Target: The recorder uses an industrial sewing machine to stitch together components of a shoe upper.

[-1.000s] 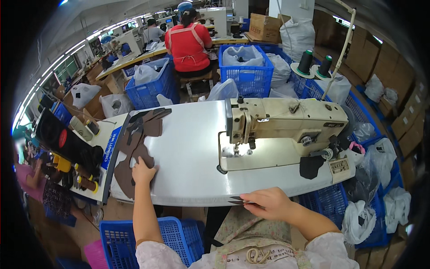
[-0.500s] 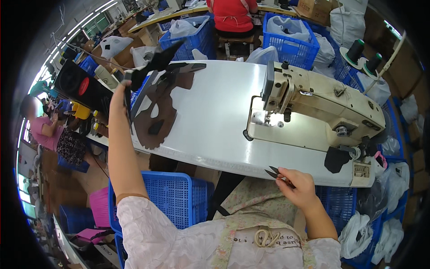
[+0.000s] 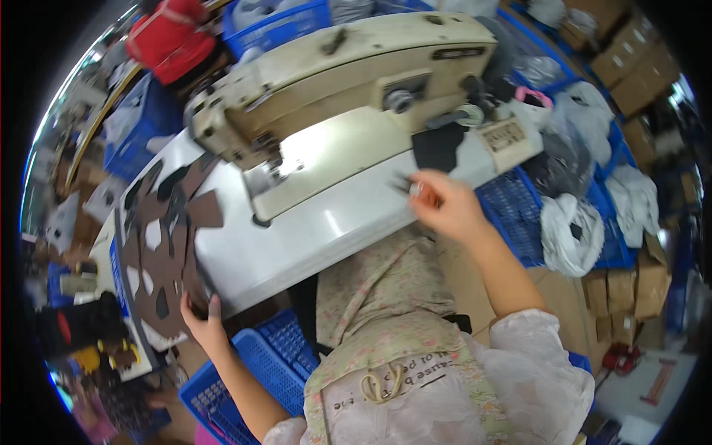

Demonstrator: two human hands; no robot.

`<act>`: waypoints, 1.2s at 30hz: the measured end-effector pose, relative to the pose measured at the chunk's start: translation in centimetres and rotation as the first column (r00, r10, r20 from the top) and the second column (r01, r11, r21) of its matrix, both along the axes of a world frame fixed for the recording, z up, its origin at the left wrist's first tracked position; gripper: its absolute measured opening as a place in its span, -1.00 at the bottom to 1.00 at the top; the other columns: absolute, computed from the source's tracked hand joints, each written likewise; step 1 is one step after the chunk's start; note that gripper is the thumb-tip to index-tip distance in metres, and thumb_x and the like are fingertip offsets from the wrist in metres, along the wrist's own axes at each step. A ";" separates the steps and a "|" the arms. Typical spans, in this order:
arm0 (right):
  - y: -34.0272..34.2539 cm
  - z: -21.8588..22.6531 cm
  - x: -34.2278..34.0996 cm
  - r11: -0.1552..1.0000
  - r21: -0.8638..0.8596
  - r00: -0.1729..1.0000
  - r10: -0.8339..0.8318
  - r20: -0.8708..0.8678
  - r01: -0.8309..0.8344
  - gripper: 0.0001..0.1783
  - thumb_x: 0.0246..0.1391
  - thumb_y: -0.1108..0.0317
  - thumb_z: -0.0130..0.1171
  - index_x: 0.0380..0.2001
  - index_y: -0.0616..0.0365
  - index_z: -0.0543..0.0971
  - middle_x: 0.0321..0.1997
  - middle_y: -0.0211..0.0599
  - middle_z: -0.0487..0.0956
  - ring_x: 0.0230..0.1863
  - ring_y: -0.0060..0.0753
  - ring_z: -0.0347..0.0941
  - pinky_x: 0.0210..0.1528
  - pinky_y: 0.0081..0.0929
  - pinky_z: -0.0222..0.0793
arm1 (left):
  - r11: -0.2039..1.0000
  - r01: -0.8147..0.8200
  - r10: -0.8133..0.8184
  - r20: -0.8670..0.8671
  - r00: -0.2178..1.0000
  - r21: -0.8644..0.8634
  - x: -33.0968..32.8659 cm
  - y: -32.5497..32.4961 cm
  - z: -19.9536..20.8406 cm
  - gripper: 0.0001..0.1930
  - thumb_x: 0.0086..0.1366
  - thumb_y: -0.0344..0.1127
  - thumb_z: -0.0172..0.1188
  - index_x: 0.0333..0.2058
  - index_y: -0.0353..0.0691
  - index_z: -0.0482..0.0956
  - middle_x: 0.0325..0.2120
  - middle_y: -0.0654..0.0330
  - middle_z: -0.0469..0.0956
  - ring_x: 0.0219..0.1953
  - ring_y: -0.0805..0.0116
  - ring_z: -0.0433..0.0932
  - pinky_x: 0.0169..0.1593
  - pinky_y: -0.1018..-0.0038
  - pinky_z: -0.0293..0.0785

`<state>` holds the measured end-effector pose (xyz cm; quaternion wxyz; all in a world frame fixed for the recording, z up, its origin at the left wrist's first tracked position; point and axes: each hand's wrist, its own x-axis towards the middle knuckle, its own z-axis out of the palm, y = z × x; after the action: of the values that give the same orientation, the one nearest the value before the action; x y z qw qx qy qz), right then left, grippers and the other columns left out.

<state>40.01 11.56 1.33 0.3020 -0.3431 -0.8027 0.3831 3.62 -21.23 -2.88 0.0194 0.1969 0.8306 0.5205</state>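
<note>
My right hand (image 3: 445, 204) is closed around a small pair of thread snips (image 3: 404, 182), blurred by motion, above the front edge of the sewing table (image 3: 326, 237). A black fabric piece (image 3: 437, 147) lies just beyond it, by the base of the sewing machine (image 3: 341, 81). My left hand (image 3: 205, 324) is at the table's left front edge, thumb and fingers apart. Its fingertips reach the near edge of the flat brown cut pieces (image 3: 159, 278), which lie overlapping with darker pieces among them. Whether the fingertips press on a piece is hard to see.
A blue plastic basket (image 3: 278, 348) stands below the table at my left. Blue crates (image 3: 512, 215) with white bags (image 3: 571, 233) are at the right. A person in red (image 3: 170, 41) sits far left; cardboard boxes (image 3: 630, 297) stand far right.
My view has swung right. My left hand, which held a dark piece raised, has come down to the table edge without it. My right hand has moved up over the table with the snips.
</note>
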 end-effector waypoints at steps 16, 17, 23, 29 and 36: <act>19.1 -4.1 14.6 0.764 0.645 0.844 -0.345 0.411 -0.001 -0.63 -0.14 0.29 0.25 -0.15 -0.06 0.66 -0.02 -0.39 0.59 0.12 -0.24 0.42 0.20 -0.14 0.19 | 0.984 0.133 -0.094 0.289 0.953 -0.116 4.7 0.7 1.2 -0.20 0.26 -0.28 0.31 0.37 -0.20 0.06 0.33 -0.17 0.12 0.36 0.05 0.14 0.37 0.28 0.03; 18.1 -4.5 13.1 0.767 0.642 0.843 -0.351 0.408 0.009 -0.63 -0.14 0.29 0.25 -0.15 -0.06 0.66 -0.02 -0.39 0.59 0.12 -0.24 0.42 0.20 -0.14 0.19 | 0.983 0.140 -0.101 0.285 0.953 -0.120 4.9 1.1 1.5 -0.20 0.26 -0.28 0.31 0.37 -0.20 0.06 0.33 -0.17 0.12 0.36 0.05 0.14 0.37 0.28 0.03; 11.4 -3.7 4.1 0.915 0.136 0.796 -0.397 0.456 0.379 -0.41 -0.14 -0.23 0.34 -0.59 0.17 0.56 -0.51 -0.18 0.59 -0.42 -0.10 0.55 -0.34 -0.25 0.45 | 0.989 0.119 -0.078 0.363 0.928 -0.091 5.0 1.3 2.1 -0.23 0.29 -0.31 0.26 0.38 -0.18 0.05 0.33 -0.11 0.13 0.32 0.10 0.19 0.32 0.33 0.14; 10.2 -4.1 2.2 0.853 0.260 0.659 -0.516 0.548 0.452 -0.30 -0.18 -0.38 0.29 -0.61 0.17 0.58 -0.52 -0.16 0.61 -0.38 -0.10 0.58 -0.32 -0.23 0.45 | 0.988 0.134 -0.099 0.340 0.935 -0.082 5.3 1.1 1.9 -0.25 0.31 -0.32 0.24 0.38 -0.18 0.04 0.36 -0.12 0.08 0.35 0.09 0.15 0.33 0.33 0.14; 9.8 -4.6 1.1 0.818 0.190 0.629 -0.546 0.553 0.543 -0.31 -0.26 -0.34 0.37 -0.61 0.19 0.57 -0.52 -0.14 0.61 -0.38 -0.09 0.58 -0.30 -0.22 0.45 | 0.985 0.158 -0.125 0.337 0.933 -0.072 6.4 1.6 2.5 -0.24 0.29 -0.31 0.26 0.38 -0.17 0.06 0.38 -0.15 0.00 0.38 0.08 0.11 0.36 0.30 0.08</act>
<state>41.12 21.32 -3.30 0.1427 -0.6686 -0.7148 0.1471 10.00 -19.64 -0.43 0.2057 0.1646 0.8238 0.5020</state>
